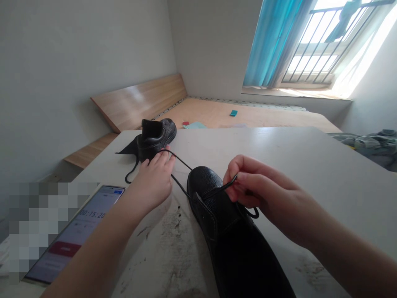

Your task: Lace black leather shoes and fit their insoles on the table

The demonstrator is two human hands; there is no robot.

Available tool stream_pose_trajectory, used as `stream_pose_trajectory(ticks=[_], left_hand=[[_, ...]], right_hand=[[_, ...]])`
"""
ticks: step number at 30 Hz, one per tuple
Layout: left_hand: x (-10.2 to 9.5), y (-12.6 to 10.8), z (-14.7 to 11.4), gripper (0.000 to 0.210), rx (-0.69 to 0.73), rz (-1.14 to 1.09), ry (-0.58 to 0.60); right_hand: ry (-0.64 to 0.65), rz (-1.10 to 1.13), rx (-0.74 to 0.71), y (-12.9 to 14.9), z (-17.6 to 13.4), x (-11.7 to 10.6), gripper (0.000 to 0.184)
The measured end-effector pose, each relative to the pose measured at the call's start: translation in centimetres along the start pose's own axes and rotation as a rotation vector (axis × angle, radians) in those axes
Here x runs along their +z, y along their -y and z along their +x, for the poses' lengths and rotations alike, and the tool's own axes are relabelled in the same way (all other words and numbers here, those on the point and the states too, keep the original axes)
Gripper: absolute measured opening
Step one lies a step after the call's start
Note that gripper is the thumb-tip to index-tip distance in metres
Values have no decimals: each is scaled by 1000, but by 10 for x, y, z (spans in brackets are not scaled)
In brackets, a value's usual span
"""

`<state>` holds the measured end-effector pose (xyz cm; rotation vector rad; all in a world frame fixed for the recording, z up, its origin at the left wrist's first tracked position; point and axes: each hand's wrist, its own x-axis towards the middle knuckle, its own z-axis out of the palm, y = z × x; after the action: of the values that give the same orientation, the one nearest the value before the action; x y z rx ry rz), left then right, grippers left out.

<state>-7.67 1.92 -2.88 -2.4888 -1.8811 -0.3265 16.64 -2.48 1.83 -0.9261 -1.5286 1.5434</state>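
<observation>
A black leather shoe (pixel 206 182) lies on the white table with its toe pointing away from me and its tongue showing. My right hand (pixel 248 182) pinches the end of a black shoelace (pixel 221 188) between thumb and fingers, just above the shoe's front. To the left, my left hand (pixel 158 176) has the lace drawn out from the shoe across its fingers; the palm side is hidden. Right behind that hand stands a second black shoe (pixel 151 140), its own lace trailing on the table. A small lace loop shows below my right hand.
A phone (pixel 74 231) with a running timer lies at the left, partly behind my left forearm. The white table (pixel 263 149) has dark scuffs near me. Beyond it are a bed board (pixel 211 109), a wooden headboard (pixel 142 99) and piled clothes (pixel 375 145) at right.
</observation>
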Motion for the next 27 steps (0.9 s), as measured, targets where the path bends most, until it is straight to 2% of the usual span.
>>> stream_pose_trajectory(ticks=[2,5,8,11,14,17,19,22,24,27], left_hand=[[0,-4,3,68,12,-298,-71],[-7,-13,5,76,13,-861,-87],[-15,-19,5,75,-51,-1199,-76],[-19,-21,4,74,-78,-1313,-170],[-24,-19,0,73,-27,-1374,-313],[-35,-13,-6,55,27,-1492,-401],[-42,-10,-11,45,50,-1585,-439],[-45,-10,-14,39,120,-1593,-489],[-40,-16,-15,36,167,-1568,-440],[-30,-30,-15,33,133,-1424,-196]], right_hand=[[50,-64,-7,2,-1,2,9],[71,-131,-14,5,-2,4,6],[86,-138,-20,4,-3,5,5],[74,-223,-98,1,-3,4,4],[45,-453,-263,-3,-4,4,7],[22,-572,-362,-6,-4,4,10],[3,-484,-341,-6,-4,4,8],[-36,-192,-269,0,-4,0,7],[-87,28,-247,8,-3,-6,7],[-199,238,-209,24,0,-18,10]])
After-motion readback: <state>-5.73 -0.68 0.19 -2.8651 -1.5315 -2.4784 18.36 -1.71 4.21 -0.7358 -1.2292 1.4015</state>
